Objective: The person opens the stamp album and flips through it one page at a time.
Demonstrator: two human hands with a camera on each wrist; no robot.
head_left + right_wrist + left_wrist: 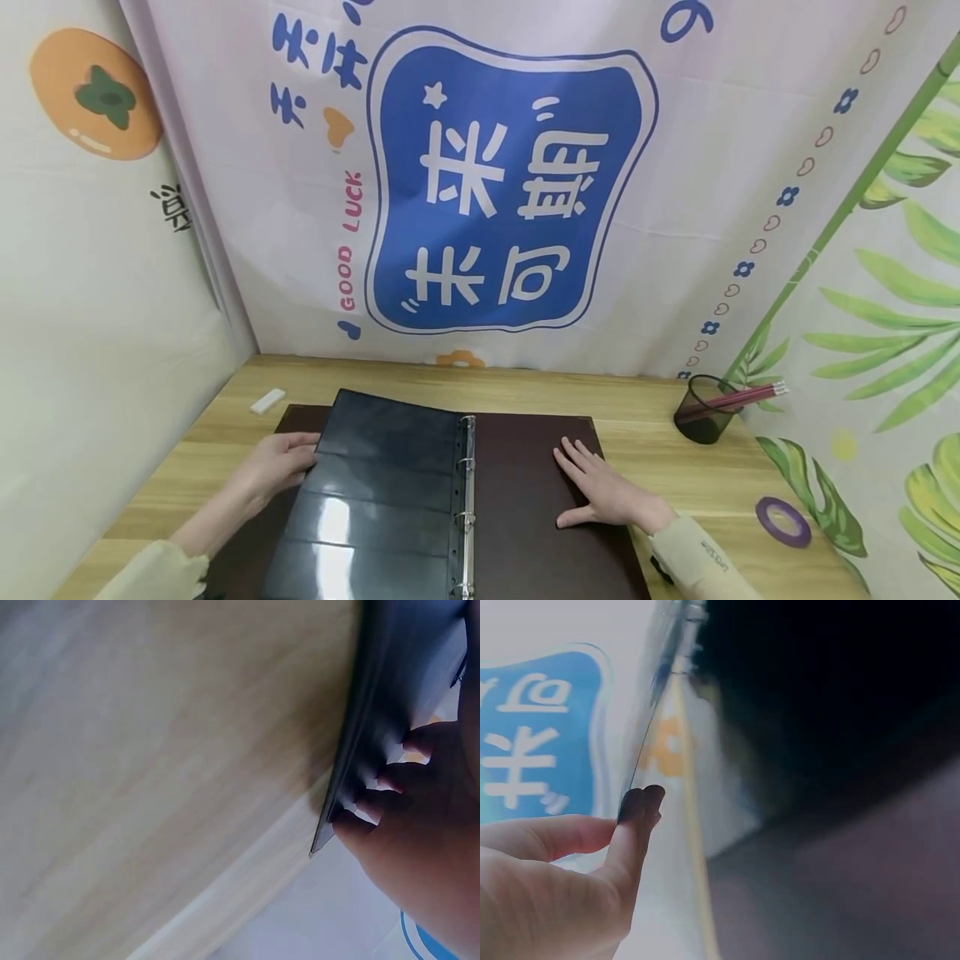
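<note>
An open ring binder with dark maroon covers (517,492) lies on the table, its metal rings (467,518) running down the middle. Black glossy pocket pages (382,479) hang on the rings and lean over the left cover, their outer edge raised. My left hand (273,468) pinches that edge between thumb and fingers; the left wrist view shows the hand (562,892) from the side, with the page edge-on. On the right cover rests my right hand (606,493), fingers spread. In the right wrist view, the fingertips of that hand (420,817) touch the cover near its edge.
A white eraser-like block (267,401) lies at the back left of the wooden table (750,517). To the right stand a black mesh cup (701,421) holding several pencils (750,394) and a purple tape roll (765,521). Printed curtains (697,208) enclose the table.
</note>
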